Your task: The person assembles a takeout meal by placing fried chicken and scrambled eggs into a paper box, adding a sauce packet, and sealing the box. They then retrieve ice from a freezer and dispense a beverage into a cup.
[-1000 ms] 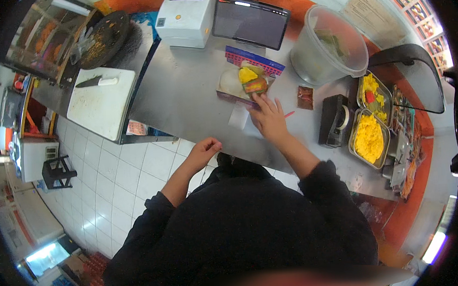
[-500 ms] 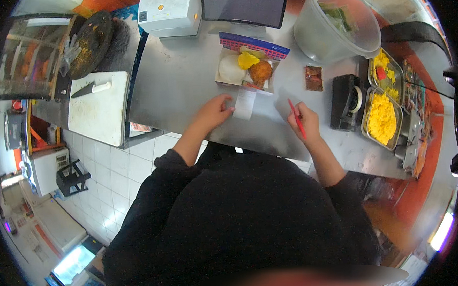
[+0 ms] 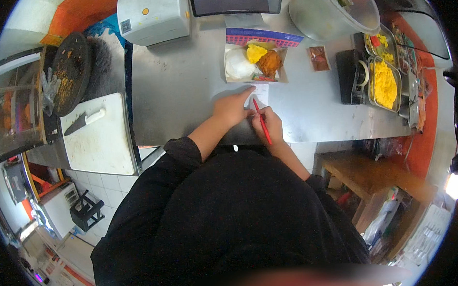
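A red pen point(image 3: 261, 118) is gripped in my right hand point(image 3: 272, 125), its tip over a small white paper slip point(image 3: 262, 92) on the steel counter. My left hand point(image 3: 230, 110) lies flat at the slip's left edge, index finger stretched along it and thumb close to the pen. Just beyond the slip stands an open food box point(image 3: 265, 37) with a blue and pink lid. In it sit a white mound of rice point(image 3: 238, 64), a yellow portion point(image 3: 256, 52) and a brown fried piece point(image 3: 270, 62). Right of the box lies a flat sachet point(image 3: 318, 58) of dark red stuff.
A white printer point(image 3: 155, 17) and a dark screen point(image 3: 237, 0) stand at the back. Farther right are a clear tub point(image 3: 331, 21), a black device point(image 3: 351, 79) and a tray of yellow food point(image 3: 385, 85). On the left, a knife point(image 3: 85, 121) rests on a cutting board point(image 3: 99, 144).
My right hand has moved left with the pen, from the bare counter to the slip. My left hand has come onto the slip's edge. The view has shifted slightly.
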`<state>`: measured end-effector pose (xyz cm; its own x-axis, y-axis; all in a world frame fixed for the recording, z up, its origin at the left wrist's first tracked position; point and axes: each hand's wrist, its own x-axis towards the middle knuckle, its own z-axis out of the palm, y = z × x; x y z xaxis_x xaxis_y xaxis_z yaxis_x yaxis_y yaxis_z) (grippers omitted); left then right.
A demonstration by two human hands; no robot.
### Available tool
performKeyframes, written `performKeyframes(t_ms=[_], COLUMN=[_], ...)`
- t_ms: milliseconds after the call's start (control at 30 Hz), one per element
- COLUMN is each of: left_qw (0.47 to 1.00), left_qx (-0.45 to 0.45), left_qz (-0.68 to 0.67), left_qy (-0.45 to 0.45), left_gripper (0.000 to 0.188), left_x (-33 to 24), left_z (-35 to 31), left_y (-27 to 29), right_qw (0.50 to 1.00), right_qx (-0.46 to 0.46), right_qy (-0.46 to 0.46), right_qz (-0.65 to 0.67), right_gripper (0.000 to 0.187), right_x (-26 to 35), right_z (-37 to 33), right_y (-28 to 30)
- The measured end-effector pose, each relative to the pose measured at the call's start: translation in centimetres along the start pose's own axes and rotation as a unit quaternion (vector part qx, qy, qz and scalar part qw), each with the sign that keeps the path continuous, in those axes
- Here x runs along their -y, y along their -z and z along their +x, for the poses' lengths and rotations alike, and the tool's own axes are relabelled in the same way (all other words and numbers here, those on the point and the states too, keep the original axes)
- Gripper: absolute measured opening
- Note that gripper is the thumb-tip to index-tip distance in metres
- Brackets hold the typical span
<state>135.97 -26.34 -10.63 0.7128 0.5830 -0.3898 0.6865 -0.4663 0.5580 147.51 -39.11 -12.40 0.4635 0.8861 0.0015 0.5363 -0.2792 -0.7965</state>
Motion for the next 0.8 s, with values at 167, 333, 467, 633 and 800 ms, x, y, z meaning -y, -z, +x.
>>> performKeyframes(t_ms=[167,333,467,633,800], left_qw=[1.0,1.0,1.0,1.0,0.999], left_qx=[-0.006,-0.004,-0.003,-0.013,-0.021], left_qz=[-0.021,-0.021,-0.015,-0.013,-0.015], left_qy=[-0.004,-0.008,-0.015,-0.021,-0.032], left_gripper=[0.075,0.075,0.076,0.076,0.076], left_x=[0.5,0.7,0.7,1.0,1.1], left_z=[0.2,0.4,0.4,0.5,0.6], left_y=[-0.6,-0.7,-0.6,-0.8,-1.0], right_qw=[0.998,0.998,0.995,0.994,0.993], right_qx=[-0.037,-0.024,0.003,-0.051,-0.043], right_qy=[-0.043,-0.014,-0.006,-0.101,-0.103], right_qz=[0.038,-0.059,-0.096,-0.005,0.035], right_gripper=[0.017,0.014,0.014,0.016,0.015], right_x=[0.6,0.3,0.4,0.9,1.5], right_z=[-0.3,-0.5,-1.4,-2.4,-2.5], right_y=[-0.3,-0.6,-0.7,-0.2,-0.7])
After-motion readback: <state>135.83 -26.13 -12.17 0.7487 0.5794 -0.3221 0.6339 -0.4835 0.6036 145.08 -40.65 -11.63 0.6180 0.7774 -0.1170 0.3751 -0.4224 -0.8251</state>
